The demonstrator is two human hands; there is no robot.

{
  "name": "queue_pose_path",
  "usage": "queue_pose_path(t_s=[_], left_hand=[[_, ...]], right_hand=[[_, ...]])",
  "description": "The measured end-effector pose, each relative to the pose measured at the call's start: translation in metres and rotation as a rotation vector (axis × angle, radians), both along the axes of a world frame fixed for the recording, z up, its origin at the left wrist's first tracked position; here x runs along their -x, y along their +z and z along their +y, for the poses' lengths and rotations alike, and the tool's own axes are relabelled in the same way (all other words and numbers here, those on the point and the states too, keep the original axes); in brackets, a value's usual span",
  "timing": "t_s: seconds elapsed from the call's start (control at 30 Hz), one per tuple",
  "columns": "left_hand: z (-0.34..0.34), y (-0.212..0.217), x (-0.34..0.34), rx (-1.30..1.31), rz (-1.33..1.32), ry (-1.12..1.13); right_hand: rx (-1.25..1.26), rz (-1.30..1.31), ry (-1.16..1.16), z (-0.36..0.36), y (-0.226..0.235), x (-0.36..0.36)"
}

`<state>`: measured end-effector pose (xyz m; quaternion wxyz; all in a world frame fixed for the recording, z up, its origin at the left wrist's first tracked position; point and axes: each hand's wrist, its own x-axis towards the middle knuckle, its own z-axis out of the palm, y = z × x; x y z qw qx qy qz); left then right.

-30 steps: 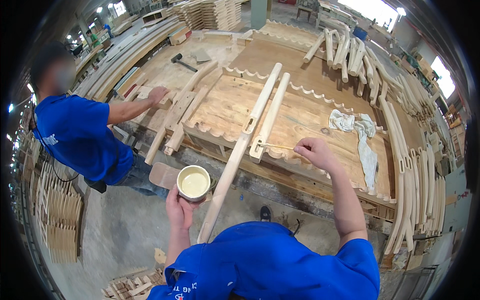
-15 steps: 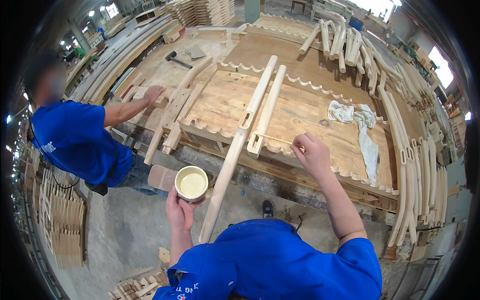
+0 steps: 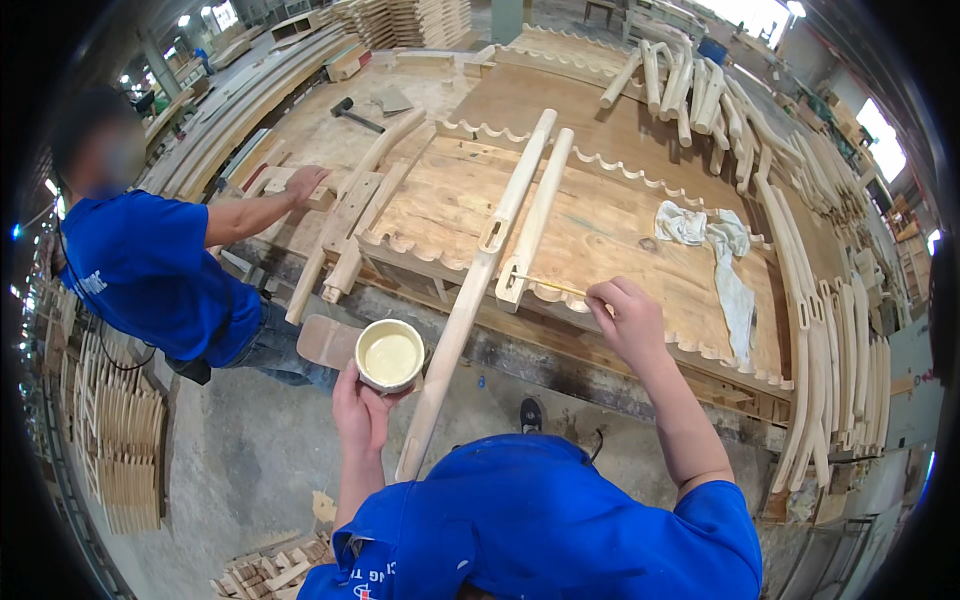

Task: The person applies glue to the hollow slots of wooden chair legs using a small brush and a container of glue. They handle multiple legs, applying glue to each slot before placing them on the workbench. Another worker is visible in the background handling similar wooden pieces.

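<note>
Around a round cup (image 3: 390, 356) of creamy pale liquid, my left hand (image 3: 364, 412) is closed, holding it level beside the workbench. My right hand (image 3: 628, 318) pinches a thin stick (image 3: 550, 285). The stick's far tip is at the slot in the end of a shorter wooden leg (image 3: 537, 215). Left of that lies a longer wooden leg (image 3: 468, 300), also slotted, which reaches past the bench's near edge toward me. Both pieces rest across scalloped wooden rails (image 3: 620, 172). Whether the tip touches the slot wall, I cannot tell.
A co-worker in a blue shirt (image 3: 160, 280) stands at left, one hand on a wooden piece. A hammer (image 3: 357, 114) lies beyond. White rags (image 3: 730, 265) lie on the bench at right. Shaped wooden parts (image 3: 690, 90) are heaped at the back right, with others stacked along the right side.
The stick's tip has gone to the slot opening of the shorter leg, and my right hand has shifted slightly nearer. The cup has moved a little to the right and up.
</note>
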<state>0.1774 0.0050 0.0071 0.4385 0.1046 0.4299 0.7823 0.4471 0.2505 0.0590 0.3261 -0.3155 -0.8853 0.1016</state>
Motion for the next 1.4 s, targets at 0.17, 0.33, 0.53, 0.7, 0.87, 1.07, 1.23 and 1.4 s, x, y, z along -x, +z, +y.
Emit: queue_pose_path(t_s=[0.17,0.33,0.53,0.7,0.87,1.07,1.23,1.4], left_hand=[[0.018,0.011,-0.007,0.003,0.044,0.009],[0.044,0.019,-0.016,0.013,0.152,0.098],[0.055,0.022,-0.019,0.0,0.347,0.04],[0.054,0.036,-0.024,-0.088,0.134,0.043],[0.061,0.04,-0.026,-0.103,0.058,0.004],[0.077,0.029,-0.027,-0.07,0.08,-0.028],[0.088,0.034,-0.034,-0.065,0.039,-0.068],[0.084,0.031,-0.028,-0.039,0.013,-0.024]], right_hand=[[-0.023,-0.074,0.096,-0.009,0.009,0.0],[-0.028,-0.043,0.227,-0.031,0.058,0.016],[-0.297,-0.405,0.376,-0.04,0.097,0.049],[0.26,-0.076,0.384,-0.033,0.073,0.044],[0.683,0.093,0.334,-0.033,0.033,0.035],[0.801,0.089,0.354,-0.03,0.028,0.026],[0.696,0.15,0.247,-0.028,0.027,0.02],[0.523,0.177,0.117,-0.012,0.016,0.006]])
